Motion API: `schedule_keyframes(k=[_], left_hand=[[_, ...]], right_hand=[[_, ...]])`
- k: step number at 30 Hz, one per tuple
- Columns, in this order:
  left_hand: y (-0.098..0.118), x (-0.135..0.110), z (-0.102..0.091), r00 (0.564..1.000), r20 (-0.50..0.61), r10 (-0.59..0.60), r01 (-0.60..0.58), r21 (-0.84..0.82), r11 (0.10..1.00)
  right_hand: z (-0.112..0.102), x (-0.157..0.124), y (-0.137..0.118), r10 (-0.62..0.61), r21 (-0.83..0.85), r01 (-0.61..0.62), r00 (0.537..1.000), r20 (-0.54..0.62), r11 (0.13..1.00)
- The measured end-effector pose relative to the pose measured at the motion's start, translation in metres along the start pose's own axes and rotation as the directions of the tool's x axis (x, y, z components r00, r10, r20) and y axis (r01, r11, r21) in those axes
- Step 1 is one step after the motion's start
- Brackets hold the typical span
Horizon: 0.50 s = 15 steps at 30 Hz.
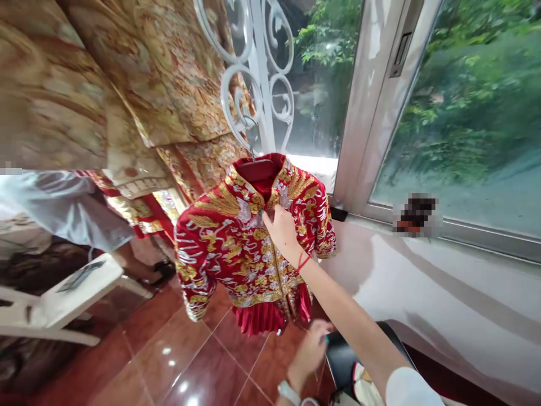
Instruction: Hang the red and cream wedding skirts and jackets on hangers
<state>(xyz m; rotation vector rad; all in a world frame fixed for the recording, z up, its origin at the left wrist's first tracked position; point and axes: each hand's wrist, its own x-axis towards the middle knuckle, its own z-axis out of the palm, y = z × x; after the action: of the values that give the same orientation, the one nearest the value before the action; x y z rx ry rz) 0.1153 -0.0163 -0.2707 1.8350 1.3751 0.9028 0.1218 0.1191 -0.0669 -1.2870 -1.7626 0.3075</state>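
A person's right hand [281, 228], a red string bracelet [303, 261] at its wrist, pinches the front edge of a red jacket embroidered in gold and silver [240, 270], just below the stand-up collar. The jacket hangs upright directly before that hand, a thin metal hanger hook [253, 144] rising from its neck to the white scrolled metalwork [266, 107] above. The left hand [313, 341], apart from the right and below it, is blurred near the jacket's hem and the glossy black seat [340, 361]; whether its fingers grip anything cannot be told. Red pleated fabric [257, 320] shows beneath the jacket, left of that lower hand. Gold patterned cloth [177, 73] drapes to the upper left of both hands; farther left, a person in a pale grey garment [80, 211] is beside a white chair [91, 282]. A metal-framed window [359, 101] spans the upper right, above both hands.
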Motion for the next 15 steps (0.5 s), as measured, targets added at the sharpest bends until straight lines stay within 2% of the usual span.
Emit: schedule_keyframes(k=[3, 4, 5, 6, 7, 8, 10, 11, 13, 15], left_hand=[[0.051, 0.004, -0.097, 0.980, -0.193, 0.037, -0.007, 0.153, 0.988], [0.073, 0.013, -0.131, 0.947, -0.290, 0.140, -0.045, 0.312, 0.949], [0.095, 0.024, -0.163, 0.910, -0.316, 0.268, -0.089, 0.484, 0.871], [0.116, 0.037, -0.192, 0.877, -0.284, 0.388, -0.133, 0.633, 0.763], [0.135, 0.051, -0.216, 0.856, -0.206, 0.474, -0.173, 0.751, 0.638], [0.149, 0.063, -0.234, 0.850, -0.111, 0.515, -0.204, 0.832, 0.516], [0.166, 0.080, -0.258, 0.851, 0.059, 0.522, -0.263, 0.908, 0.326], [0.169, 0.082, -0.265, 0.848, 0.121, 0.515, -0.294, 0.918, 0.268], [0.166, 0.072, -0.274, 0.822, 0.189, 0.538, -0.347, 0.914, 0.210], [0.158, 0.052, -0.282, 0.779, 0.167, 0.605, -0.350, 0.916, 0.197]], right_hand=[[0.002, 0.007, -0.006, 0.014, 0.099, -0.017, 0.999, 0.029, 0.995], [0.003, 0.008, -0.006, 0.019, 0.167, -0.028, 0.998, 0.052, 0.986], [0.003, 0.007, -0.004, 0.035, 0.238, -0.055, 0.995, 0.089, 0.970], [0.004, 0.004, 0.000, 0.062, 0.298, -0.102, 0.988, 0.140, 0.949], [0.005, -0.004, 0.005, 0.097, 0.336, -0.162, 0.975, 0.200, 0.928], [0.007, -0.017, 0.012, 0.140, 0.348, -0.231, 0.954, 0.265, 0.909], [0.011, -0.058, 0.028, 0.238, 0.303, -0.359, 0.898, 0.370, 0.883], [0.013, -0.084, 0.038, 0.281, 0.270, -0.410, 0.868, 0.410, 0.871], [0.015, -0.140, 0.059, 0.375, 0.196, -0.505, 0.804, 0.462, 0.840], [0.013, -0.185, 0.080, 0.471, 0.124, -0.583, 0.748, 0.468, 0.803]])
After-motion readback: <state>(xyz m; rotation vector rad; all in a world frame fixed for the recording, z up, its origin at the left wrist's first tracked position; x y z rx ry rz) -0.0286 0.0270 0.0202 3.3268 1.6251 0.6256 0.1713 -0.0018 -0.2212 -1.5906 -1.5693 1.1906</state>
